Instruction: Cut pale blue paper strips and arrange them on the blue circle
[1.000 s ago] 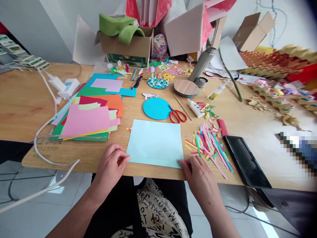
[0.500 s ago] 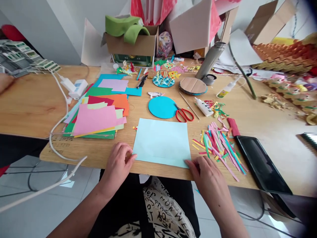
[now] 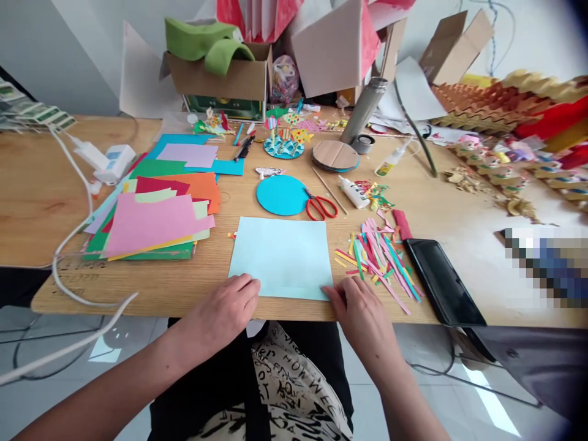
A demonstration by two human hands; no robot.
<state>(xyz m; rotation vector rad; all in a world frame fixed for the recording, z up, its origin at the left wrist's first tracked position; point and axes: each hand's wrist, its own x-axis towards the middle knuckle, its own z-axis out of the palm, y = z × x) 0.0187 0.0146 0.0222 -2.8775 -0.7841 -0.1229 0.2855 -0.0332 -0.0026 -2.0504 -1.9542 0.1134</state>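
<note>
A pale blue sheet of paper [image 3: 281, 257] lies flat near the table's front edge. My left hand [image 3: 229, 305] rests on its lower left corner, fingers curled together and covering that corner. My right hand [image 3: 361, 306] pinches the lower right corner between thumb and fingers. Just beyond the sheet lies a bright blue disc [image 3: 280, 196], with red-handled scissors [image 3: 321, 206] whose blades touch its right edge. Coloured paper strips [image 3: 383, 254] are heaped to the right of the sheet.
Stacked coloured papers [image 3: 149, 223] lie left, beside a white cable [image 3: 62, 245]. A black tablet [image 3: 444, 282] lies right. Glue bottles [image 3: 353, 192], a round cardboard piece [image 3: 335, 155], a metal flask [image 3: 365, 110] and a cardboard box [image 3: 220, 79] stand or lie farther back.
The view has shifted right. My left hand has moved inward over the sheet's lower left corner, its fingers more closed. My right hand stays at the lower right corner.
</note>
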